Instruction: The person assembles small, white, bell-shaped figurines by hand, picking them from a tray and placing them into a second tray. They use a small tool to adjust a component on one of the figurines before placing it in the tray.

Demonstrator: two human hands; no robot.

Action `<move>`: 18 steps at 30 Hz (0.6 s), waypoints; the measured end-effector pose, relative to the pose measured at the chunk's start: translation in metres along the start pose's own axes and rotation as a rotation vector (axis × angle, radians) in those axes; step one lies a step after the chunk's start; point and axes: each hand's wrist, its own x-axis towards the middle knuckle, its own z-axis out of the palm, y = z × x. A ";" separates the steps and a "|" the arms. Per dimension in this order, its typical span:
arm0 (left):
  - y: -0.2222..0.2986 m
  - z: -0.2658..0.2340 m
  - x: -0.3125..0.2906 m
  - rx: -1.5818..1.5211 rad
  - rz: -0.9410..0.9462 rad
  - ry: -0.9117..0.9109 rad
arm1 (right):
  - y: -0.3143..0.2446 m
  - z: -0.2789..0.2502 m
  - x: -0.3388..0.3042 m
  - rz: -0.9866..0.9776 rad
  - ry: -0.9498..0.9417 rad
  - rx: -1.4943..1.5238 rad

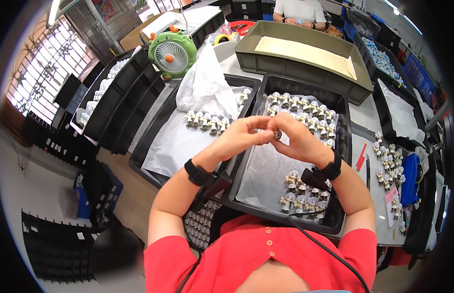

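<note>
My left hand [246, 133] and my right hand [300, 139] meet above the black tray in front of me. Both are closed, fingertips pinched together around a small figurine [278, 135]; only a brownish end of it shows between the fingers. Beneath them, the right-hand black tray [230, 198] is lined with white sheeting and bears small white, yellow and dark figurines [305, 103] in rows at its far end. More figurines [305, 199] stand at its near end. A second black tray [139, 158], on the left, carries another row of figurines [207, 121] and crumpled white sheeting [207, 85].
A green fan [172, 53] stands beyond the left tray. An olive bin [295, 66] sits at the far side, with a person [300, 12] behind it. To the right lie a red tool [360, 156], loose figurines [390, 163] and a blue container [410, 179]. A black cable [329, 249] crosses my front.
</note>
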 end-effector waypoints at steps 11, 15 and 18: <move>-0.004 0.012 0.000 -0.643 0.106 0.021 | 0.003 0.014 0.001 -0.033 0.410 0.154; -0.012 0.012 0.000 -0.529 0.052 0.087 | 0.005 0.016 0.000 0.037 0.447 0.230; -0.015 0.020 -0.001 -0.407 0.088 0.143 | 0.008 0.014 -0.003 0.137 0.423 0.265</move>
